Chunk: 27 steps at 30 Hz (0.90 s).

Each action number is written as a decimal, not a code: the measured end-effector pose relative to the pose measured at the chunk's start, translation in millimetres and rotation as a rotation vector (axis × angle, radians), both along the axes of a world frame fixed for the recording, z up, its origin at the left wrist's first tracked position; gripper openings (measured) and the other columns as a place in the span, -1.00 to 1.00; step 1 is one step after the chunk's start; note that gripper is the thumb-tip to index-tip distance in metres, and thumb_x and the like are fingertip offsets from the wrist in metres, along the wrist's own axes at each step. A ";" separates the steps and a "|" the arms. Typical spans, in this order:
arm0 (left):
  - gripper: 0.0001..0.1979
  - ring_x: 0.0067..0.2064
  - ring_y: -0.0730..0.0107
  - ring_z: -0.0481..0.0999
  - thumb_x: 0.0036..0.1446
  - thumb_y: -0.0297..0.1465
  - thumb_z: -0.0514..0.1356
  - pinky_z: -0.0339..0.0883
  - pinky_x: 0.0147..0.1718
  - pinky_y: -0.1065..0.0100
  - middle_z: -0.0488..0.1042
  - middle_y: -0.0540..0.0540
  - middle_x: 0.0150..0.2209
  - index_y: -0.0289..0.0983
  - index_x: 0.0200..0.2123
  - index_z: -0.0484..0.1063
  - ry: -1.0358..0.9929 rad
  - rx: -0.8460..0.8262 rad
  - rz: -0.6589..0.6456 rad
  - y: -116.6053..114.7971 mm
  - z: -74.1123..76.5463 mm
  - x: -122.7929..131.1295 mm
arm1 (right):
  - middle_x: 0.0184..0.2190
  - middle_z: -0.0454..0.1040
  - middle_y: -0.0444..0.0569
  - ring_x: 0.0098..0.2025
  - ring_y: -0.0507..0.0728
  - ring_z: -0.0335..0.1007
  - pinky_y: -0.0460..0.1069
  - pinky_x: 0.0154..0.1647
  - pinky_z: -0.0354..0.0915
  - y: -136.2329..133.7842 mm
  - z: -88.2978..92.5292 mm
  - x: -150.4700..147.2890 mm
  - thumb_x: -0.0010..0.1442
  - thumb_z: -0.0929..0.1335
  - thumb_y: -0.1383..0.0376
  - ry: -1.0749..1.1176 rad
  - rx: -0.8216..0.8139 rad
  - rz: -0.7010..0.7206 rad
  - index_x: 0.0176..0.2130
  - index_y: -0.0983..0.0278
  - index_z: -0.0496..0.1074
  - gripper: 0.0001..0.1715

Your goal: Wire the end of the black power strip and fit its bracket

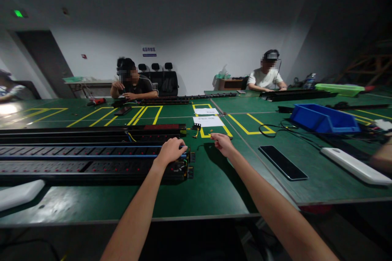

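Observation:
My left hand [172,151] is closed over the right end of a long black power strip [92,151] with blue edges, its fingers curled over the top. A second black power strip [116,167] with small red marks lies parallel on the near side, wires and connectors [186,167] showing at its end. To the right, my right hand [223,143] is held above the green table, thumb and forefinger pinched together. Whatever is in that pinch is too small to make out. Beyond the hands sits a small black bracket-like part [197,126] with a yellow wire below it.
Printed paper sheets [208,121] lie ahead within yellow table markings. On the right are a black phone [282,162], a white power bank [355,166], cables and a blue bin [324,119]. Another white device [21,195] is at left. Several people sit around the table.

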State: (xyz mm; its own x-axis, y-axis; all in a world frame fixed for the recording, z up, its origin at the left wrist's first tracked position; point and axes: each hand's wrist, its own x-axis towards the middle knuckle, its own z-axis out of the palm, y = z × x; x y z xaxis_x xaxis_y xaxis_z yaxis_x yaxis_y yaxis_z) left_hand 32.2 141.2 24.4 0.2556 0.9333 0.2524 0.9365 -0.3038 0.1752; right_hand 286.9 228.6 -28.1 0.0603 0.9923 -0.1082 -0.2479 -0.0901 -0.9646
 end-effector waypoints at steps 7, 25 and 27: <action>-0.70 -0.11 0.18 0.53 0.27 -0.17 0.11 0.38 -0.15 0.29 0.56 -0.14 -0.16 -0.19 -0.19 0.57 -0.003 -0.005 -0.003 -0.2 0.0 -0.9 | -0.49 0.51 -0.07 -0.66 -0.12 0.12 -0.21 -0.76 0.03 -1.4 1.6 -0.7 -0.02 0.52 0.35 -0.007 -0.001 -0.002 -0.37 0.33 0.54 -0.85; -0.69 -0.11 0.20 0.54 0.27 -0.16 0.12 0.38 -0.14 0.30 0.56 -0.15 -0.15 -0.19 -0.18 0.58 0.002 -0.009 0.002 -0.4 0.5 -0.5 | -0.52 0.48 -0.12 -0.67 -0.12 0.14 -0.21 -0.76 -0.02 -0.9 1.4 -0.8 -0.03 0.50 0.41 0.021 -0.005 -0.010 -0.34 0.32 0.52 -0.83; -0.70 -0.11 0.19 0.54 0.28 -0.16 0.11 0.38 -0.14 0.30 0.56 -0.15 -0.15 -0.19 -0.19 0.57 0.003 -0.005 -0.002 -0.4 0.6 -0.5 | -0.53 0.47 -0.13 -0.67 -0.11 0.15 -0.20 -0.75 0.01 0.1 0.6 -0.8 -0.03 0.50 0.40 0.023 -0.007 -0.027 -0.34 0.30 0.50 -0.82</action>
